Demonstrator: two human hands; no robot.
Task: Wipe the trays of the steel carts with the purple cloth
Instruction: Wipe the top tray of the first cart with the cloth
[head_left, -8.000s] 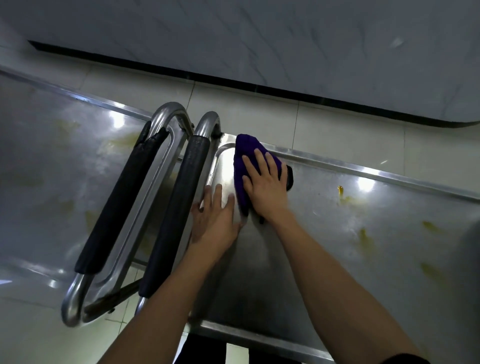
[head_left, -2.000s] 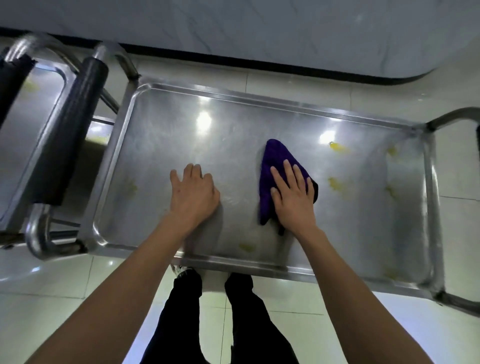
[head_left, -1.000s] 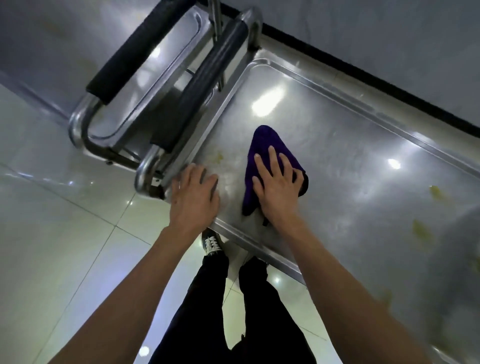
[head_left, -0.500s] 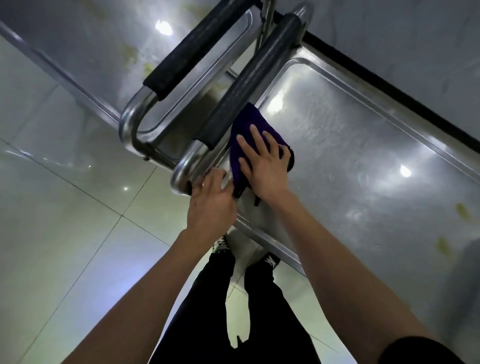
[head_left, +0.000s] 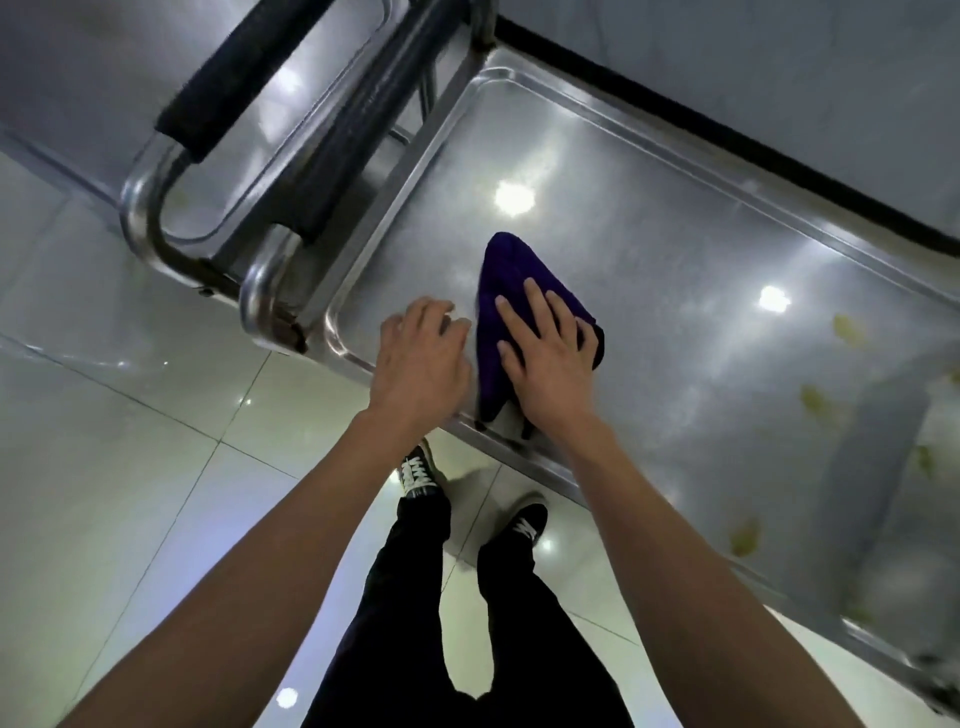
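Cloth (head_left: 519, 291) under the flat right hand (head_left: 545, 358) should sweep along the tray (head_left: 675, 234) toward its yellow stains (head_left: 847, 328), while the loosely curled left hand (head_left: 421, 358) steadies the near edge.

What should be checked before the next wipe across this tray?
1. Cloth lies flat on the tray: ok.
2. Right hand presses on the cloth with straight fingers: ok.
3. Left hand rests at the tray's near rim: ok.
4. Yellow stains remain toward the right: not ok.
5. Handle of the cart beside the tray is apart from the cloth: ok.
6. Cloth's underside clean: cannot tell.
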